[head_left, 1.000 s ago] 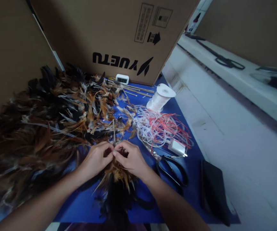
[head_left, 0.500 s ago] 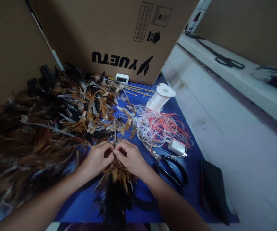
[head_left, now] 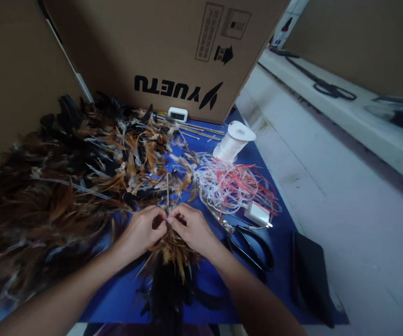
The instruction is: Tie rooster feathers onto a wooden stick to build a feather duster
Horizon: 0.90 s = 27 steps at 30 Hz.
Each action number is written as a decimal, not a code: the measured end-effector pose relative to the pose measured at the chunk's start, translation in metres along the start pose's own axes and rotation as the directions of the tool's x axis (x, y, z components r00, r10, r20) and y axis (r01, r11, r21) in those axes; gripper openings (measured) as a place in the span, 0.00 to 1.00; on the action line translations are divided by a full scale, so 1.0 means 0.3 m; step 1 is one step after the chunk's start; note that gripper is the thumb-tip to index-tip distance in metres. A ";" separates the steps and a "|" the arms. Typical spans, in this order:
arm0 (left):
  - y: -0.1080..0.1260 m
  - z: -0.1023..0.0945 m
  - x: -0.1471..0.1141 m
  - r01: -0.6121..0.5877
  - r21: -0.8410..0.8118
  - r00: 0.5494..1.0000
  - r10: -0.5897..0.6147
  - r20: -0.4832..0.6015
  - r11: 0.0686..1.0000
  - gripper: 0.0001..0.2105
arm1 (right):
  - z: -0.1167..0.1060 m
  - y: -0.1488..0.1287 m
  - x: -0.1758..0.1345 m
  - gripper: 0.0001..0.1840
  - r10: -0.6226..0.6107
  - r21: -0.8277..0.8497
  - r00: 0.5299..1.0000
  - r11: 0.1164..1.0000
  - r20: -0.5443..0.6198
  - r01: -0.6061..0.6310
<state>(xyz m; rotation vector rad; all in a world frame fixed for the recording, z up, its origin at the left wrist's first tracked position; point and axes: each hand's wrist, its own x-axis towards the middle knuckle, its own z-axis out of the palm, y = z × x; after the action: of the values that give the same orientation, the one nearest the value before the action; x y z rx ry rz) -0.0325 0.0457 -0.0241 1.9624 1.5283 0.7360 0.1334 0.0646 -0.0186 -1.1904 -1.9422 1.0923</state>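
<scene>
A bundle of brown and black feathers point(head_left: 173, 256) lies at the front middle of the blue table, dark plumes toward me. A thin stick point(head_left: 167, 185) juts out of its far end. My left hand point(head_left: 145, 228) pinches at the narrow top of this bundle, thumb against curled fingers. Close beside it, almost touching, my right hand point(head_left: 190, 228) pinches at the same spot. Whatever fine piece sits between the fingertips is too small to make out. To the right lie black-handled scissors point(head_left: 252, 247), their blades partly under a tangle of white and red strips point(head_left: 236, 184).
Loose feathers point(head_left: 64, 186) heap over the table's left side. Behind stands a cardboard box point(head_left: 159, 51), with a small white digital display point(head_left: 178, 114) and thin sticks point(head_left: 201, 128) before it. A white spool point(head_left: 234, 140), white adapter point(head_left: 258, 213) and dark flat object point(head_left: 311, 277) are at right.
The right hand's fingertips have shifted very slightly to the right at the top of the feather bundle. Everything else stays put.
</scene>
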 end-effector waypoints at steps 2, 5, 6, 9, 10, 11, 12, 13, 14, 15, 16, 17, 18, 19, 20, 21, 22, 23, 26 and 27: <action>-0.003 0.003 -0.001 -0.001 -0.001 1.000 0.001 -0.006 1.000 0.04 | 0.003 0.007 0.001 0.05 0.020 0.006 1.000 1.000 -0.008 -0.020; -0.009 0.006 -0.001 0.002 0.004 1.000 -0.002 -0.001 1.000 0.05 | 0.005 0.014 0.000 0.04 0.082 0.051 0.996 0.995 -0.019 -0.081; -0.011 0.007 0.000 0.002 0.006 1.000 -0.002 0.002 1.000 0.05 | 0.005 0.014 -0.001 0.04 0.098 0.062 0.995 0.993 -0.018 -0.096; -0.011 0.006 0.001 0.002 0.010 1.000 -0.002 0.007 1.000 0.04 | 0.001 0.008 -0.005 0.04 0.096 0.062 0.995 0.993 -0.004 -0.096; -0.010 0.005 0.001 0.002 0.013 1.000 -0.002 0.003 1.000 0.04 | 0.000 0.006 -0.005 0.03 0.076 0.052 0.997 0.996 0.002 -0.076; -0.008 0.004 0.001 0.004 0.016 1.000 -0.004 0.002 1.000 0.04 | -0.001 0.004 -0.005 0.03 0.054 0.040 0.999 0.998 0.004 -0.054; -0.007 0.004 0.000 0.006 0.019 1.000 -0.006 0.000 1.000 0.04 | -0.002 0.003 -0.005 0.03 0.032 0.028 0.999 0.999 0.003 -0.032; -0.007 0.004 -0.001 0.009 0.021 1.000 -0.009 -0.001 1.000 0.04 | -0.001 0.004 -0.005 0.04 0.018 0.018 1.000 1.000 0.000 -0.018; -0.007 0.004 -0.002 0.010 0.022 1.000 -0.010 -0.002 1.000 0.04 | -0.001 0.005 -0.004 0.05 0.017 0.015 1.000 1.000 -0.006 -0.017; -0.008 0.004 -0.004 0.012 0.022 1.000 -0.012 -0.001 1.000 0.04 | 0.001 0.008 -0.004 0.05 0.027 0.021 1.000 0.999 -0.012 -0.026; -0.009 0.005 -0.005 0.012 0.020 1.000 -0.012 0.001 1.000 0.04 | 0.002 0.010 -0.004 0.05 0.043 0.032 0.999 0.999 -0.017 -0.042; -0.010 0.005 -0.006 0.011 0.018 1.000 -0.011 0.001 1.000 0.04 | 0.004 0.013 -0.004 0.05 0.061 0.045 0.998 0.997 -0.020 -0.060; -0.012 0.006 -0.007 0.009 0.016 1.000 -0.009 0.001 1.000 0.04 | 0.005 0.015 -0.004 0.04 0.080 0.056 0.997 0.995 -0.019 -0.079; -0.012 0.007 -0.007 0.009 0.013 1.000 -0.009 0.001 1.000 0.05 | 0.006 0.016 -0.005 0.04 0.097 0.066 0.995 0.993 -0.017 -0.096; -0.013 0.008 -0.006 0.009 0.009 1.000 -0.009 0.001 1.000 0.05 | 0.006 0.016 -0.005 0.04 0.111 0.072 0.994 0.991 -0.015 -0.110; -0.013 0.008 -0.005 0.010 0.006 1.000 -0.010 0.001 1.000 0.05 | 0.005 0.016 -0.006 0.03 0.121 0.074 0.993 0.990 -0.013 -0.120; -0.012 0.009 -0.004 0.009 0.004 1.000 -0.009 0.001 1.000 0.05 | 0.004 0.016 -0.007 0.03 0.128 0.075 0.992 0.989 -0.012 -0.127; -0.011 0.009 -0.003 0.008 0.004 1.000 -0.008 0.002 1.000 0.05 | 0.003 0.016 -0.007 0.03 0.132 0.077 0.991 0.988 -0.012 -0.131; -0.009 0.009 -0.001 0.000 0.013 1.000 0.000 0.000 1.000 0.05 | 0.002 0.018 -0.008 0.03 0.149 0.089 0.989 0.985 -0.013 -0.148; -0.008 0.008 -0.001 -0.003 0.018 1.000 0.003 -0.002 1.000 0.05 | 0.002 0.019 -0.008 0.04 0.159 0.094 0.987 0.983 -0.014 -0.157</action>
<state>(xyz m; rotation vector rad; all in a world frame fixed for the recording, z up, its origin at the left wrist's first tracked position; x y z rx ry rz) -0.0325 0.0456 -0.0276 1.9778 1.5385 0.7283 0.1364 0.0638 -0.0240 -1.3171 -1.7853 1.2314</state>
